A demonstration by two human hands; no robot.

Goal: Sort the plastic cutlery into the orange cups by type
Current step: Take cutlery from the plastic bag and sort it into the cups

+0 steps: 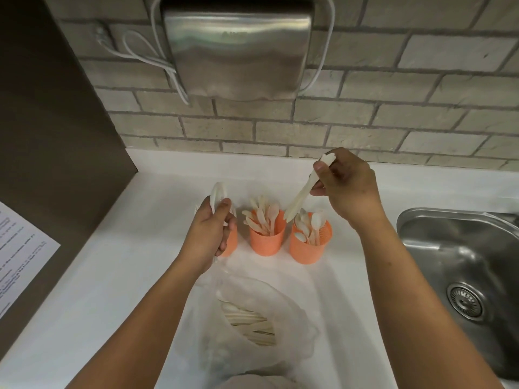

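White counter [126, 248] ahead of me, running back to a grey brick-tile wall [365, 122] where a steel box [238, 51] hangs with a pale cord [157, 60] looped beside it. Steel sink [463, 262] off to the right, and a printed sheet [19, 256] lies at the far left edge.

Three orange cups stand in a row mid-counter. The left cup [230, 245] is mostly hidden behind my left hand [209, 234], so I can't see what's in it. The middle cup [266, 241] is packed with pale pieces standing up, rounded ends fanned above the rim. The right cup [310, 248], with its perforated wall, holds white spoons, bowls up.

My left hand is curled round a bundle of cutlery [218, 196], rounded ends poking out above the thumb, held just in front of the left cup. My right hand [348, 189] is raised behind the right cup, thumb and fingertips pinching a long pale piece [302, 195]. It slants down and left, its lower tip just above the right cup's rim, on the side toward the middle cup. Knife or not, I can't say for sure.

Closer to me a clear plastic bag [280, 310] lies slumped on the counter, with loose cutlery [250, 324] showing through it, lying flat and stacked side by side.
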